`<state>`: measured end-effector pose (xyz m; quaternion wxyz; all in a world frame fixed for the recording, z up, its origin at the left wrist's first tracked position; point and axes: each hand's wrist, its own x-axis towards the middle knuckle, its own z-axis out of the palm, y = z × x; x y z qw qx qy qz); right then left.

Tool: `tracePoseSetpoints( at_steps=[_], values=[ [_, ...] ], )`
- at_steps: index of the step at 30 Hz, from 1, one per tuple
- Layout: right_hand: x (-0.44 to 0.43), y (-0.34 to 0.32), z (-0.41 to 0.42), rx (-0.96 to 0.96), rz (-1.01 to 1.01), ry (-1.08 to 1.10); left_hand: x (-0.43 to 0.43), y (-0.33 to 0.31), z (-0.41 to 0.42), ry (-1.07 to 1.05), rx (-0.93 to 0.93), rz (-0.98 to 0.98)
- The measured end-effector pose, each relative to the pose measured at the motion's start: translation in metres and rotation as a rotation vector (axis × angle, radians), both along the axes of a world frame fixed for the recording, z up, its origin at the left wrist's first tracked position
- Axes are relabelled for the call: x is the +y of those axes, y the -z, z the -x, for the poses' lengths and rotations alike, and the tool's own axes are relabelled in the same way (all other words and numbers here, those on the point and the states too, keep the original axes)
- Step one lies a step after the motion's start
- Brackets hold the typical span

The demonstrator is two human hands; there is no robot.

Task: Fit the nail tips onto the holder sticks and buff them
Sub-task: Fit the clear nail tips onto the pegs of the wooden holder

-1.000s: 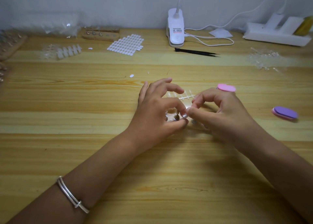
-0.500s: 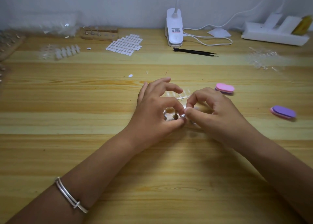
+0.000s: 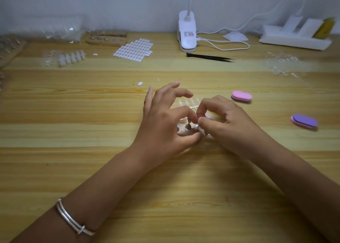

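Observation:
My left hand [image 3: 163,130] and my right hand [image 3: 226,125] meet at the table's middle over a wooden holder block with several metal-headed holder sticks [image 3: 187,127]. The left thumb and forefinger pinch one stick; its other fingers are spread upward. My right hand pinches a small clear nail tip at that stick's head, the tip mostly hidden by the fingertips. A strip of clear nail tips [image 3: 189,103] lies just behind the hands. A pink buffer [image 3: 241,96] and a purple buffer [image 3: 304,121] lie to the right.
At the back stand a white clip lamp [image 3: 187,35] with its cable, black tweezers [image 3: 209,57], a sheet of white adhesive tabs [image 3: 133,49], another wooden holder block [image 3: 106,38], more nail tip strips [image 3: 71,58], clear bags [image 3: 283,64] and a white power strip [image 3: 294,38].
The hands stay together over the holder block. My right forefinger has curled a little tighter toward the stick head. Nothing else has moved.

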<state>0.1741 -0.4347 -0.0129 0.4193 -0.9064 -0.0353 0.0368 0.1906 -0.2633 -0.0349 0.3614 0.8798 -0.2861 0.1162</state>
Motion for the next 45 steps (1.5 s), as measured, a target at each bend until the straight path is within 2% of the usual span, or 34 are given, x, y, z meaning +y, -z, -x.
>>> tracePoseSetpoints(
  at_steps=[8, 11, 16, 25, 31, 38, 45],
  values=[
    [-0.011, 0.001, 0.004, -0.056, -0.064, 0.046, 0.001, -0.003, 0.004, -0.018, -0.077, 0.036],
    [-0.017, -0.005, 0.007, -0.139, -0.072, 0.052, 0.001, -0.003, 0.004, -0.018, -0.099, 0.035],
    [-0.019, -0.012, 0.014, -0.233, 0.121, -0.091, 0.0, -0.005, 0.004, -0.011, -0.16, 0.02],
    [-0.007, -0.015, 0.016, -0.363, 0.403, -0.152, -0.001, -0.008, 0.005, -0.001, -0.182, 0.005],
    [-0.001, -0.009, 0.023, -0.576, 0.566, -0.161, -0.005, -0.007, 0.005, 0.006, -0.171, 0.002],
    [0.001, -0.007, 0.024, -0.68, 0.613, -0.167, -0.003, -0.008, 0.002, 0.058, -0.105, -0.014],
    [0.001, -0.011, 0.026, -0.675, 0.699, -0.147, -0.002, -0.009, 0.002, 0.039, -0.085, -0.037]
  ],
)
